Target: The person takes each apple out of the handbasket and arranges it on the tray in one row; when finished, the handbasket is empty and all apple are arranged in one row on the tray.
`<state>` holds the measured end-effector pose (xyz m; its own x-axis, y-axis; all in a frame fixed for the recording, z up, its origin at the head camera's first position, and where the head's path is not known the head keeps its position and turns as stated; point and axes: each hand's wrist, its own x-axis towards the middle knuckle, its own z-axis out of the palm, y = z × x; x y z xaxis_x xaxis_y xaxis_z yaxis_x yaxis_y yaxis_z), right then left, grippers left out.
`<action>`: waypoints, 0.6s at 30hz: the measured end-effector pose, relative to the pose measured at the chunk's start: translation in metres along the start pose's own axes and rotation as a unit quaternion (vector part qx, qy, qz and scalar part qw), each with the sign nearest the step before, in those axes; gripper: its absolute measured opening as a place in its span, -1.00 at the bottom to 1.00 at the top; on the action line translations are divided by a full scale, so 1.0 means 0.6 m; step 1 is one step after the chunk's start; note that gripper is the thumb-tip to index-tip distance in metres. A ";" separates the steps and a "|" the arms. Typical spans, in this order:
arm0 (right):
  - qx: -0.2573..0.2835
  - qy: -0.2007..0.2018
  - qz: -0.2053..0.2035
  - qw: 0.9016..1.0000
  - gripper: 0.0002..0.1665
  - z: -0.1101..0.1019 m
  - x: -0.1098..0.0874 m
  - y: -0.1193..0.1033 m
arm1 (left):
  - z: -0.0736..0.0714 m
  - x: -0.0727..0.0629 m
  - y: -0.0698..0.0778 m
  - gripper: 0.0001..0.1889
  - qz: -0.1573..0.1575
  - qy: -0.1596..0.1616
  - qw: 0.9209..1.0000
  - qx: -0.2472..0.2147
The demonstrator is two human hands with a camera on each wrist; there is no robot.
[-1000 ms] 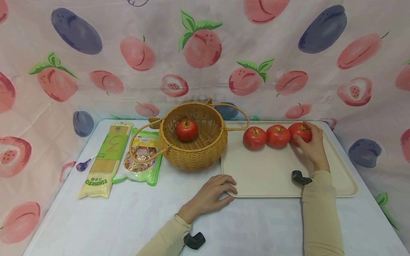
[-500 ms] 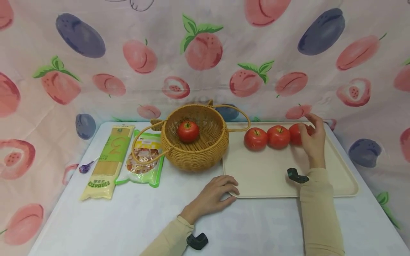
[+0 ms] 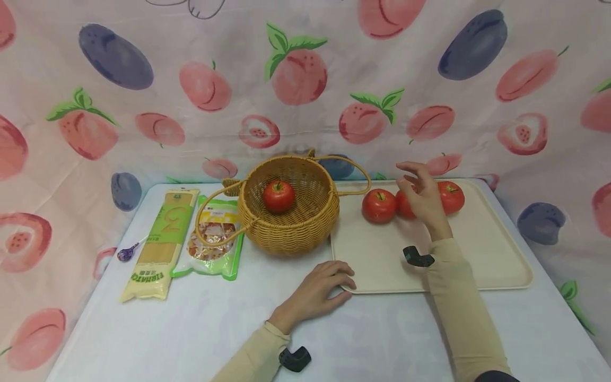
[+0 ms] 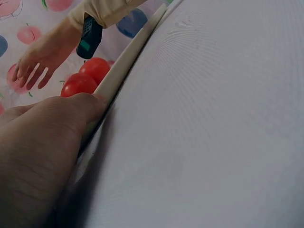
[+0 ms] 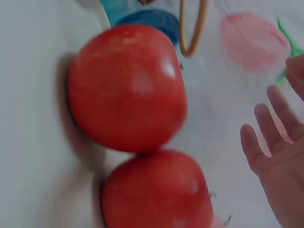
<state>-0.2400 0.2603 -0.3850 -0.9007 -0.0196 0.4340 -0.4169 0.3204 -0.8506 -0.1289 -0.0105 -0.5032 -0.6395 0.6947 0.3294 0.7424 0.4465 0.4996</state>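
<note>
We're noting right hand (image 3: 424, 197) hovering near middle apple (image 3: 403, 207), fingers spread; left hand (image 3: 319, 290) touching tray (image 3: 377, 260), fingers loosely spread.

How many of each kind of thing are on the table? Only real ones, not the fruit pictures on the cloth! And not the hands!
Basket: 1
Tray: 1
Apples: 4 (1 in the basket, 3 on the tray)
Packets: 2
Lollipop: 1
Total: 9
</note>
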 end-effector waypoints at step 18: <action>-0.080 -0.169 -0.088 0.978 -0.64 0.069 0.034 -0.041 | -0.005 -0.002 0.002 -0.87 0.012 0.009 1.000 0.003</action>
<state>-0.2533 0.2128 -0.3673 -0.8176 -0.3903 0.4232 -0.5682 0.4284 -0.7026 -0.1275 -0.0125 -0.5005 -0.6254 0.6949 0.3550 0.7583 0.4337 0.4868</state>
